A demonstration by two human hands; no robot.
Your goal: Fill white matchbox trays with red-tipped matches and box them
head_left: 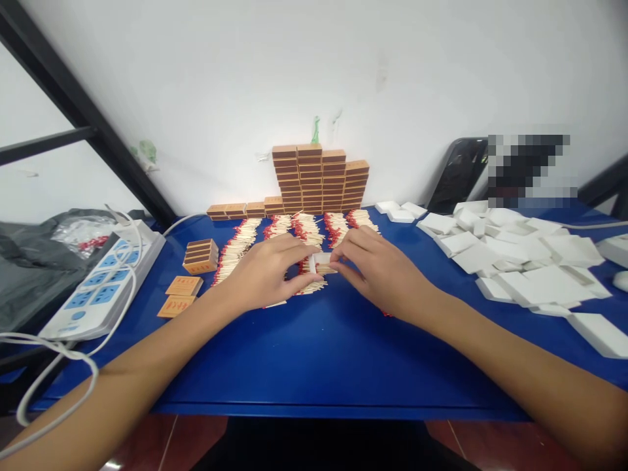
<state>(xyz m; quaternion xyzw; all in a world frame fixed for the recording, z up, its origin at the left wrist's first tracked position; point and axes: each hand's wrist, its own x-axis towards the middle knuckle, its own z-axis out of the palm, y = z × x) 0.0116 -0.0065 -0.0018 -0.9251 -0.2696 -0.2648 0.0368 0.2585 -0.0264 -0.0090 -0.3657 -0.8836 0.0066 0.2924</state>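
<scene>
A small white matchbox tray (312, 262) is gripped between the thumb and fingers of my left hand (272, 269), above the rows of matches. My right hand (373, 265) is pinched at the tray's right end, with pale matchsticks (324, 268) at its fingertips; the fingers partly hide them. Red-tipped matches (307, 229) lie in several rows on the blue table (304, 360) behind and under my hands. Part of these rows is covered by both hands.
Matchboxes (321, 180) stand stacked against the wall, with a low row to their left. More matchboxes (200, 256) sit at left, near a power strip (105, 278) with white cables. White trays (534, 252) are heaped at right. A black phone-like slab (456, 173) leans on the wall.
</scene>
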